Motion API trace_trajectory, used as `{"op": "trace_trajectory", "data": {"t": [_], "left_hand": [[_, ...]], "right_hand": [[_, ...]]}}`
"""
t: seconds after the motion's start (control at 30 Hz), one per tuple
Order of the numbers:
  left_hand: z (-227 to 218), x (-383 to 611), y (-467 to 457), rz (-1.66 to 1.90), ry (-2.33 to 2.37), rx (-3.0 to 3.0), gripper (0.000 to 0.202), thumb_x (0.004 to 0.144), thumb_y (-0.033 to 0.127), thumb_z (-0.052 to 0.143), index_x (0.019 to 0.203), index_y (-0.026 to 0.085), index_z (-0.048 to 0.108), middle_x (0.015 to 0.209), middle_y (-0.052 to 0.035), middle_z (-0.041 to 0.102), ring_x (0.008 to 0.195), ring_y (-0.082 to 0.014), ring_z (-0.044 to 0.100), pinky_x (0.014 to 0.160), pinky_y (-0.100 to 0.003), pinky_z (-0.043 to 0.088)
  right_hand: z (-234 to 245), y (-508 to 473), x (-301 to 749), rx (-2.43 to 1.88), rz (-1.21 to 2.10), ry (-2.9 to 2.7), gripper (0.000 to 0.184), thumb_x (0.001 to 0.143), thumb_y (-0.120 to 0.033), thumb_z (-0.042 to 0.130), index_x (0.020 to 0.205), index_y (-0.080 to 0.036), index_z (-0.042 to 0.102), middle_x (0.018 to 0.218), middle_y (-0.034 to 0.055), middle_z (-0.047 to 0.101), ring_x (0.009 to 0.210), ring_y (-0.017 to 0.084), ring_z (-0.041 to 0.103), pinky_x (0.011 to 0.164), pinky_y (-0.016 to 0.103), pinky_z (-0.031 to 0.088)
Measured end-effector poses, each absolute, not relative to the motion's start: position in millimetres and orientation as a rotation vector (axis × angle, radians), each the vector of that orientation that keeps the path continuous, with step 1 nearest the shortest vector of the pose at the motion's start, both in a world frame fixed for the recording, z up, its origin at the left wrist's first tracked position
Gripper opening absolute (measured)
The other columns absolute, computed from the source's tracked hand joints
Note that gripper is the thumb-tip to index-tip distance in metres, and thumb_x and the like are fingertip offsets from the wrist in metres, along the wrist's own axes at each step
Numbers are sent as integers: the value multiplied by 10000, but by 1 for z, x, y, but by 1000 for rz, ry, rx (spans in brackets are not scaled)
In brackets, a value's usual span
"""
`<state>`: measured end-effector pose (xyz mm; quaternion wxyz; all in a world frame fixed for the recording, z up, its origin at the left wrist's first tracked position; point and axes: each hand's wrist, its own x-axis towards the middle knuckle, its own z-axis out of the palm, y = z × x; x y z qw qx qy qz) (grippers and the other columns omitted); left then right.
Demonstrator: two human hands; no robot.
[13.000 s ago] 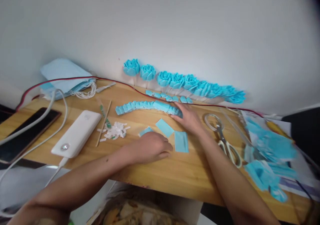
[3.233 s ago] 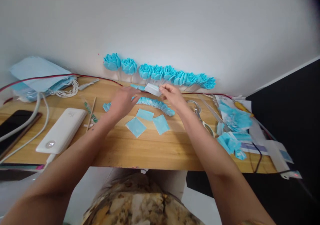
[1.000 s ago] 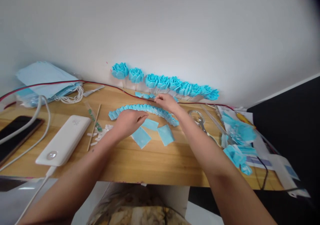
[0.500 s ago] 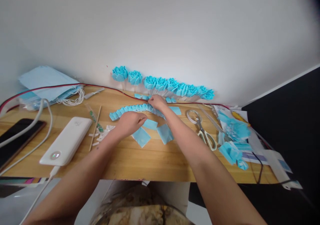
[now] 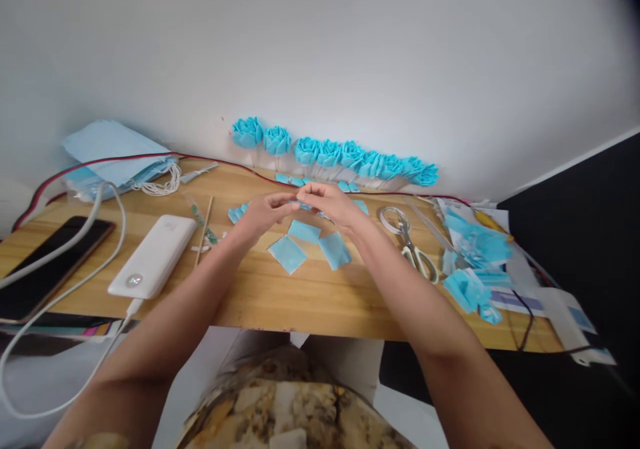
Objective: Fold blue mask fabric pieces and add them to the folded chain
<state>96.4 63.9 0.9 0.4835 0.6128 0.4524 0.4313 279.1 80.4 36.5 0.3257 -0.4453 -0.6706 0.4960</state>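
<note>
My left hand and my right hand meet at the fingertips above the middle of the table. Both sets of fingers are pinched together; whatever they hold is too small or hidden to make out. A curved row of folded light-blue pieces lies behind and beneath them, mostly covered. Just in front of the hands lie flat blue pieces: a tilted square, a rectangle and another square. Several blue flowers on stems lean against the wall behind.
Scissors and a tape roll lie to the right, with blue scraps farther right. On the left are a white power bank, a phone, a thin wooden stick and stacked blue sheets. A red-black cable crosses behind.
My right hand has come back from the row of folded pieces to meet my left hand, which moved slightly forward. The camera view has shifted a little.
</note>
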Motion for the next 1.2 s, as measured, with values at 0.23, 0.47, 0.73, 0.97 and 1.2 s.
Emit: {"op": "trace_trajectory", "data": {"t": [0.23,0.47,0.73,0.97,1.2], "left_hand": [[21,78,52,927,1152,1607,307,714,482,707,694,176,679,578,10,561,550,-108,453,542,-249,321],[37,-10,8,788,1763,2200,225,823,382,590,748,214,720,725,-32,695,654,-179,571,625,-285,365],[20,-38,-12,175,1678,2477,358,901,245,407,1018,191,742,1012,-117,701,948,-251,622,845,-356,463],[22,-31,-6,401,1812,2418,416,963,413,436,761,170,707,847,-87,673,838,-231,619,770,-344,461],[9,-22,8,538,1880,2445,309,927,288,484,1072,191,739,912,-75,683,841,-218,627,756,-319,463]], "right_hand": [[43,59,277,-1151,1269,-1760,251,837,-431,609,858,-202,707,909,27,683,805,146,565,627,243,441],[34,37,327,-1284,1166,-1761,286,863,-442,620,1003,-241,768,1090,63,723,955,219,625,680,301,521],[14,40,360,-1364,1109,-1709,352,842,-541,645,1003,-256,776,1079,65,732,958,228,654,684,310,549],[9,55,381,-1364,952,-1574,343,799,-565,679,953,-270,763,1076,63,751,955,253,691,620,315,567],[-13,47,385,-1409,471,-1613,331,944,-479,504,975,-234,725,954,60,770,859,230,710,711,347,559]]}}
